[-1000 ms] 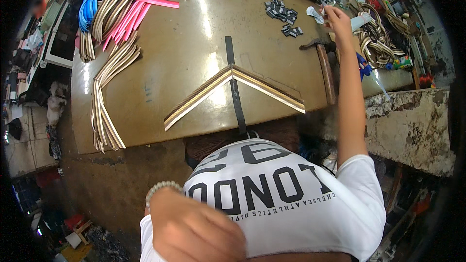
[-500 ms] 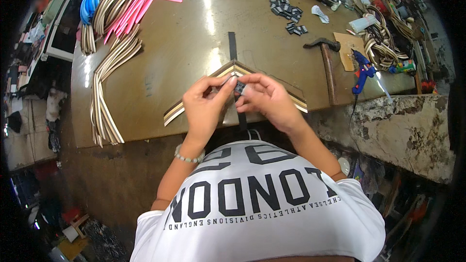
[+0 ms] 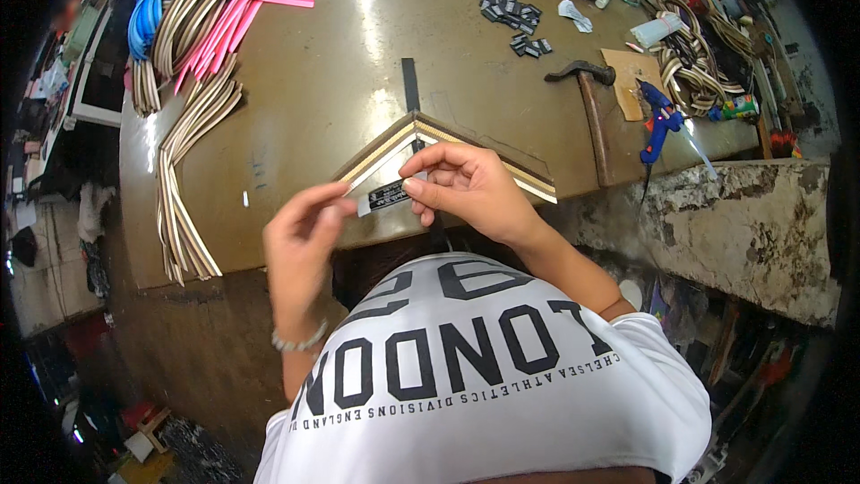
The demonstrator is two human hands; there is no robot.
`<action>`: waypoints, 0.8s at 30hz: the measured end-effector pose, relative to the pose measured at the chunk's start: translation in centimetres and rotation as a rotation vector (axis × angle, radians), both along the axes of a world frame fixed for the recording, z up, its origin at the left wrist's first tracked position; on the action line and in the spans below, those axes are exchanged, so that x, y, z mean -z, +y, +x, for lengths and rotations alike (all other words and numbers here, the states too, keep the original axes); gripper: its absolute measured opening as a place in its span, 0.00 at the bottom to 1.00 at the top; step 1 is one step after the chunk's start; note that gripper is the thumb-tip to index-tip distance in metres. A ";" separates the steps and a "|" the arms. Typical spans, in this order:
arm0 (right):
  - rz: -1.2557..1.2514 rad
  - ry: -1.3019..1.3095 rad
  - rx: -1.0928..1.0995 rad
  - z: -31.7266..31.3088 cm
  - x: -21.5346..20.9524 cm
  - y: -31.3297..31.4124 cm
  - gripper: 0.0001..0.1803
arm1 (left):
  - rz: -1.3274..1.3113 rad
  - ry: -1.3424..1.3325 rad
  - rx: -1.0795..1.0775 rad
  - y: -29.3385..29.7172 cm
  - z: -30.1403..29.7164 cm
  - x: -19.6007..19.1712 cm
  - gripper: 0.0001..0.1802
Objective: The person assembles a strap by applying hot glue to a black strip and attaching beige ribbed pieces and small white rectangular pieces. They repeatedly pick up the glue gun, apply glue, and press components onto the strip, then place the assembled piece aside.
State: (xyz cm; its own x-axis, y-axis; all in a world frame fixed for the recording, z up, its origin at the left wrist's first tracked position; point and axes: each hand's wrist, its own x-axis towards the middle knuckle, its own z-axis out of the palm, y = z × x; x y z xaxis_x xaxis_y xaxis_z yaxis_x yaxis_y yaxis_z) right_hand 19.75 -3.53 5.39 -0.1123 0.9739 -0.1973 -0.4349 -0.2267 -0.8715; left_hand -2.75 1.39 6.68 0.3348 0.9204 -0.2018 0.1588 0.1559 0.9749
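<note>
– Left hand (image 3: 305,224) has moved off toward the left of the frame; half a second ago it met the right hand (image 3: 470,184) below the peak of the striped V-shaped band (image 3: 528,177).

– And the dark label (image 3: 387,194)?

– Pinched between right thumb and fingers, just below center of frame, its pale end pointing left. It hangs over the band's inner side; contact with the band, cannot tell.

– State of the left hand?

– Separated from the right, fingers curled, blurred. Its tips sit just beside the label's pale end; whether they touch it or grip anything, cannot tell. Beaded bracelet (image 3: 300,342) on that wrist.

– Surroundings?

– Band lies mid-frame on the table (image 3: 313,63), peak upward, a black strip (image 3: 410,85) running up from the peak. Hammer (image 3: 591,125) right of center, blue glue gun (image 3: 661,125) farther right. Loose dark labels (image 3: 506,7) upper right of center. Striped strips (image 3: 184,148) at left, pink strips (image 3: 228,31) upper left, beside a blue bundle (image 3: 143,22)
</note>
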 end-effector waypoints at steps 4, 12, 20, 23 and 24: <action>0.003 0.004 0.019 -0.9 0.4 0.4 0.11 | -0.024 -0.254 0.139 0.7 3.0 3.0 0.14; -0.045 0.106 0.074 -0.2 1.4 0.2 0.11 | -0.510 -0.921 0.175 1.2 3.2 5.3 0.22; -0.017 0.074 0.085 -0.3 1.5 0.3 0.12 | -0.213 -0.419 0.028 -0.5 4.8 5.1 0.09; -0.052 0.154 0.120 -0.3 1.3 0.1 0.13 | -0.171 -0.422 -0.019 -0.5 5.0 4.7 0.09; -0.024 0.104 0.115 -0.3 1.2 -0.1 0.14 | -0.165 -0.426 -0.023 -0.5 5.0 4.6 0.09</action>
State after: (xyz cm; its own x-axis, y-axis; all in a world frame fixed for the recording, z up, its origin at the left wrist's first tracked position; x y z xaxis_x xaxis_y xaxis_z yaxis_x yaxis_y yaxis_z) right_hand 19.41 -3.60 4.17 -0.0212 0.9767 -0.2134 -0.5465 -0.1901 -0.8156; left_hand 2.23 0.92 2.06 0.3994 0.8959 -0.1947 -0.2567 0.3131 0.9144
